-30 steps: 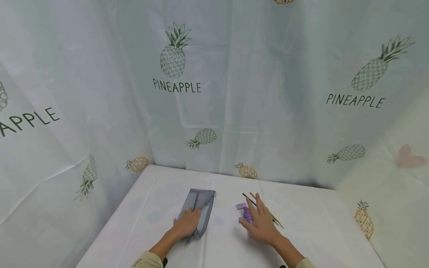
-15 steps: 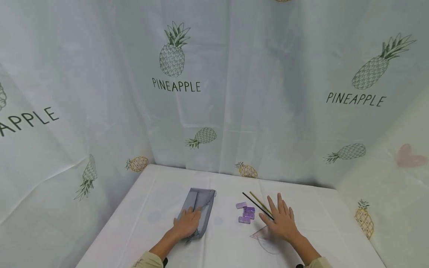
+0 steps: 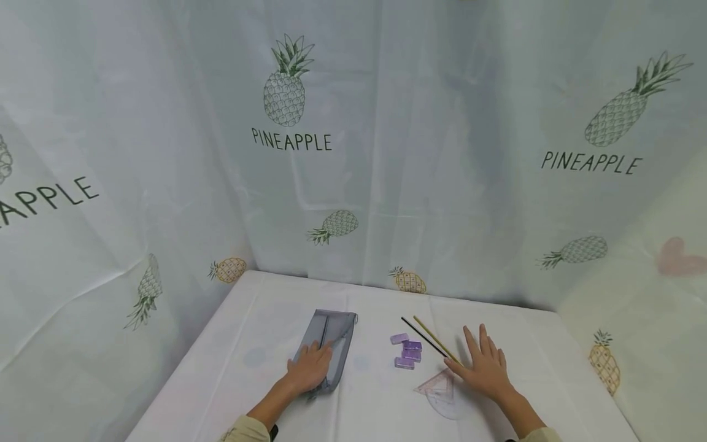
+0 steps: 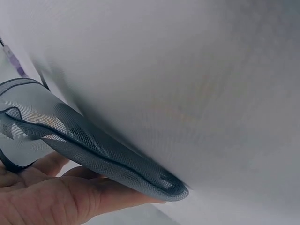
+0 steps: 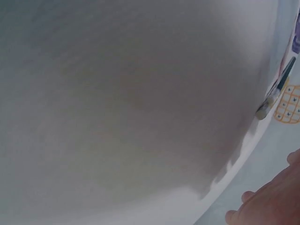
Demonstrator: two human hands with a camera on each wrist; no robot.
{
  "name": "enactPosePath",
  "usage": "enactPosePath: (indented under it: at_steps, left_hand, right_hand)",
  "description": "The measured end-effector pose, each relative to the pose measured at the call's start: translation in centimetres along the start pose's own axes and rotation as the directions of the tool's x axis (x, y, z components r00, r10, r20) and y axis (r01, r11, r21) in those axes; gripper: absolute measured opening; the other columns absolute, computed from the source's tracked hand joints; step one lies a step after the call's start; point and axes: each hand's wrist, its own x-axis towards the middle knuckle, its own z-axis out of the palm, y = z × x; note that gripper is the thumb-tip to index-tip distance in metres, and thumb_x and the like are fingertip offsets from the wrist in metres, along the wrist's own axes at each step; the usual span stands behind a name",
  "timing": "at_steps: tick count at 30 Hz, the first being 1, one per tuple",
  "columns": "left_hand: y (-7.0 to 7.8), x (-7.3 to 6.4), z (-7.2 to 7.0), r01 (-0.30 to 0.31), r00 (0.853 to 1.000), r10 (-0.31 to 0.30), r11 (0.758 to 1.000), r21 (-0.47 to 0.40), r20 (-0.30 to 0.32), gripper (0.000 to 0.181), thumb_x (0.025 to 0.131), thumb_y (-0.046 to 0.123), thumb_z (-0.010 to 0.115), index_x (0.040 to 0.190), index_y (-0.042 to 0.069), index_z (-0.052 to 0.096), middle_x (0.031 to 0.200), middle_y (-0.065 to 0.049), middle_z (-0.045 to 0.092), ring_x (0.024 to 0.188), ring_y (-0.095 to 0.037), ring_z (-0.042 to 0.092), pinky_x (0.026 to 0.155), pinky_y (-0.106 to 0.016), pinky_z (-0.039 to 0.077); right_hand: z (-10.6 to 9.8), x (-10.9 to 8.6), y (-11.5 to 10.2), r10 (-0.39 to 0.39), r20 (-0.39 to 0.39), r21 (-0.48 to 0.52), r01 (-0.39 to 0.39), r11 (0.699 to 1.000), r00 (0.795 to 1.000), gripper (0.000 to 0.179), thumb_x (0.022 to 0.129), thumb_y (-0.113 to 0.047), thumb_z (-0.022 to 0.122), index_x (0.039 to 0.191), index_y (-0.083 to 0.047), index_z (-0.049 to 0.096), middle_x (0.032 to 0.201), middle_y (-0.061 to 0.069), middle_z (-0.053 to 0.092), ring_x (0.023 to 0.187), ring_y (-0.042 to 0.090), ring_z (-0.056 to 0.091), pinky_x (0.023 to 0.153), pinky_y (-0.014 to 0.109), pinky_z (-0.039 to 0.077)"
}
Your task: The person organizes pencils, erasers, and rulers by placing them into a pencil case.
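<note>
My left hand (image 3: 310,367) rests on a grey mesh zip pouch (image 3: 341,353) lying on the left part of the table. The left wrist view shows that hand (image 4: 61,199) against the side of the pouch (image 4: 98,150). Fingers spread, my right hand (image 3: 486,371) is held over the table at the near ends of a black pencil (image 3: 422,336) and a yellow pencil (image 3: 433,336), its thumb overlapping them. Just left of it lie a clear set square (image 3: 431,387) with pink markings and a round clear protractor (image 3: 444,410). Several small purple blocks (image 3: 411,355), perhaps erasers, sit left of the pencils.
A white cloth covers the table (image 3: 276,301). Behind and at both sides hangs a pale curtain (image 3: 442,153) printed with pineapples, meeting the table's back edge.
My right hand has moved right, from over the purple blocks to beside the pencils' near ends, uncovering the blocks, set square and protractor. The left hand and pouch stay in place.
</note>
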Motion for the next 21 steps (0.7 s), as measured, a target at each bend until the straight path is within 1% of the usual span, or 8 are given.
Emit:
enactPosePath:
  at_steps: [3,6,9,12,14,17,19,21]
  left_hand:
    - [0.1,0.0,-0.1,0.003,1.0,-0.002,1.0,-0.008,0.012,0.052,0.108,0.038,0.025,0.146,0.012,0.049,0.156,-0.028,0.032,0.145,-0.055,0.018,0.104,-0.083,0.007]
    - [0.1,-0.1,-0.2,0.004,1.0,-0.004,1.0,-0.015,0.019,0.052,0.108,0.037,0.025,0.146,0.011,0.049,0.156,-0.029,0.032,0.145,-0.056,0.017,0.104,-0.083,0.006]
    - [0.2,0.0,-0.2,0.004,1.0,-0.004,1.0,-0.012,0.019,0.052,0.108,0.037,0.025,0.146,0.011,0.049,0.156,-0.029,0.032,0.145,-0.055,0.017,0.104,-0.083,0.005]
    - [0.2,0.1,-0.2,0.006,1.0,-0.006,1.0,-0.007,0.015,0.052,0.107,0.037,0.025,0.146,0.01,0.049,0.156,-0.029,0.032,0.145,-0.055,0.017,0.104,-0.083,0.005]
    - [0.2,0.1,-0.2,0.007,1.0,-0.007,1.0,-0.002,0.011,0.052,0.107,0.037,0.025,0.145,0.011,0.049,0.156,-0.029,0.032,0.145,-0.055,0.018,0.104,-0.083,0.006]
    - [0.1,0.1,-0.2,0.009,1.0,-0.009,1.0,-0.002,0.011,0.053,0.107,0.038,0.025,0.146,0.011,0.049,0.156,-0.028,0.031,0.146,-0.055,0.018,0.105,-0.082,0.006]
    - [0.1,0.0,-0.2,0.007,1.0,-0.007,1.0,-0.009,0.014,0.053,0.107,0.038,0.025,0.146,0.011,0.049,0.156,-0.028,0.031,0.146,-0.055,0.017,0.104,-0.082,0.006]
    - [0.1,0.0,-0.2,0.003,1.0,-0.003,1.0,-0.015,0.017,0.053,0.107,0.039,0.025,0.146,0.011,0.049,0.156,-0.028,0.031,0.146,-0.055,0.017,0.104,-0.082,0.006]
  right_hand:
    - [-0.2,-0.1,0.7,-0.014,-0.039,-0.001,0.014,1.0,0.999,0.098,0.082,-0.057,0.071,0.153,-0.004,0.029,0.158,0.034,0.015,0.137,0.06,0.022,0.105,0.077,0.013]
    - [-0.3,-0.1,1.3,-0.008,-0.073,-0.004,0.008,1.0,0.997,0.096,0.079,-0.054,0.075,0.149,-0.002,0.035,0.149,0.034,0.032,0.13,0.058,0.034,0.101,0.074,0.023]
    - [-0.4,0.0,1.8,0.022,-0.079,-0.023,-0.024,0.999,0.997,0.089,0.077,-0.055,0.078,0.14,0.0,0.045,0.133,0.033,0.048,0.118,0.056,0.047,0.091,0.07,0.036]
    - [-0.4,0.1,2.2,0.055,-0.056,-0.029,-0.057,0.998,0.997,0.081,0.075,-0.056,0.08,0.128,0.0,0.053,0.118,0.028,0.058,0.104,0.05,0.055,0.079,0.061,0.044]
    - [-0.3,0.3,2.4,0.066,-0.045,-0.003,-0.066,0.998,0.997,0.077,0.072,-0.053,0.082,0.121,0.001,0.057,0.108,0.022,0.062,0.095,0.041,0.058,0.073,0.053,0.046]
    - [-0.3,0.5,2.6,0.084,-0.017,0.065,-0.083,0.994,0.996,0.068,0.071,-0.045,0.086,0.113,0.001,0.06,0.097,0.015,0.061,0.086,0.028,0.057,0.07,0.042,0.045]
    - [-0.2,0.5,2.7,0.095,0.018,0.107,-0.097,0.99,0.995,0.062,0.071,-0.04,0.087,0.11,0.001,0.061,0.095,0.012,0.06,0.085,0.023,0.054,0.071,0.038,0.044]
    - [-0.1,0.5,2.9,0.119,0.059,0.143,-0.127,0.982,0.991,0.058,0.071,-0.036,0.088,0.107,0.0,0.062,0.093,0.009,0.058,0.084,0.02,0.052,0.072,0.035,0.043]
